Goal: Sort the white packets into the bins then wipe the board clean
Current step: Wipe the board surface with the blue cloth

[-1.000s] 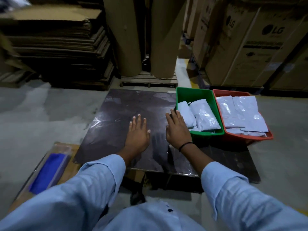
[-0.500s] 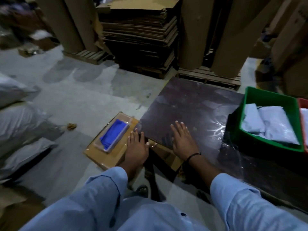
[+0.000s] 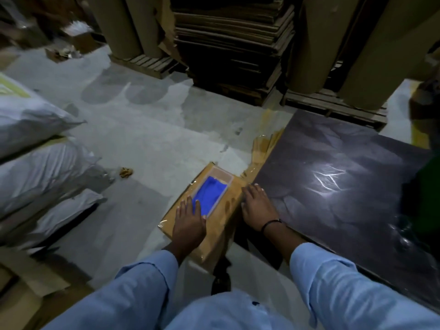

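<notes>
On my feed the board (image 3: 333, 186) shows as a dark, glossy sheet, its clear film wrinkled and throwing back a bright glare. The blue cloth (image 3: 210, 194) looks soft and matt, lying in a shallow clear plastic tray (image 3: 222, 173) on a brown cardboard box (image 3: 221, 227) whose wrapping shines faintly. The floor (image 3: 142, 129) is matt, stained concrete. The sacks (image 3: 35, 167) look like creased whitish plastic. The corrugated cardboard sheets (image 3: 233, 44) sit on a rough wooden pallet (image 3: 152, 64). The sleeves (image 3: 142, 282) are smooth light-blue cloth.
</notes>
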Demonstrator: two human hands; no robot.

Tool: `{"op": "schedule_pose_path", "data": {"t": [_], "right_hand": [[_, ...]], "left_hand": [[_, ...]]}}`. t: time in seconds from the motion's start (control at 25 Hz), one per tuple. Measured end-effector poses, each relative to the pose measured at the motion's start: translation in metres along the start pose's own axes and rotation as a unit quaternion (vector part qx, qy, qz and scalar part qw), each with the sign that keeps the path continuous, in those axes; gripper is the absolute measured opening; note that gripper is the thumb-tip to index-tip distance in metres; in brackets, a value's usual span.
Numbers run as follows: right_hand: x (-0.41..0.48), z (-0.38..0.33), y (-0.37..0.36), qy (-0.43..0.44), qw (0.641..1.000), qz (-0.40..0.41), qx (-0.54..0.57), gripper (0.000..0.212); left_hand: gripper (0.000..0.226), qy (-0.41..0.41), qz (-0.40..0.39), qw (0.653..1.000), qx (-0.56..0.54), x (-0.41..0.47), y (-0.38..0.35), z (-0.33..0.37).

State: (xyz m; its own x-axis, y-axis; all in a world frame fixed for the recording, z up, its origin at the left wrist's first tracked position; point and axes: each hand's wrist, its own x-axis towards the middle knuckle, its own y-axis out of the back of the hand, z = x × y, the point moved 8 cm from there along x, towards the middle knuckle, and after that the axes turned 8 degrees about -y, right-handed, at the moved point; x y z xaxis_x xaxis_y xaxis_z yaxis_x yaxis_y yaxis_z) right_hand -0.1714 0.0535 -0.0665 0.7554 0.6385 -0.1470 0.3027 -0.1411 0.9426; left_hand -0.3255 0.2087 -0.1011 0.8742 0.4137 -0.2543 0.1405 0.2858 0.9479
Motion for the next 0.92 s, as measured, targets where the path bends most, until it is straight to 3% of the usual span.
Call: {"op": "schedule_pose_path", "data": {"t": [0.16,0.28,0.56,0.8,0.92], "right_hand": [[0.053,-0.052,-0.042,-0.013,0.999,-0.046,-0.010,0.061],[0.090,-0.065,-0.077,-0.036,0.996,-0.077,-0.027,0.061],[0.164,-0.069,-0.139,-0.066,0.986,-0.124,-0.090,0.062],[0.177,-0.076,-0.155,-0.062,0.984,-0.095,-0.134,0.045],[0.172,-0.083,-0.142,-0.035,0.992,-0.069,-0.105,0.044]], "left_hand": [[0.060,-0.042,-0.005,0.999,-0.007,0.034,-0.008,-0.036],[0.063,-0.038,-0.078,0.996,-0.016,0.062,-0.035,-0.054],[0.087,-0.088,-0.045,0.995,0.011,0.100,-0.044,-0.056],[0.085,-0.083,-0.043,0.995,-0.030,0.102,-0.060,-0.077],[0.068,-0.079,-0.024,0.996,-0.040,0.105,-0.052,-0.075]]}}
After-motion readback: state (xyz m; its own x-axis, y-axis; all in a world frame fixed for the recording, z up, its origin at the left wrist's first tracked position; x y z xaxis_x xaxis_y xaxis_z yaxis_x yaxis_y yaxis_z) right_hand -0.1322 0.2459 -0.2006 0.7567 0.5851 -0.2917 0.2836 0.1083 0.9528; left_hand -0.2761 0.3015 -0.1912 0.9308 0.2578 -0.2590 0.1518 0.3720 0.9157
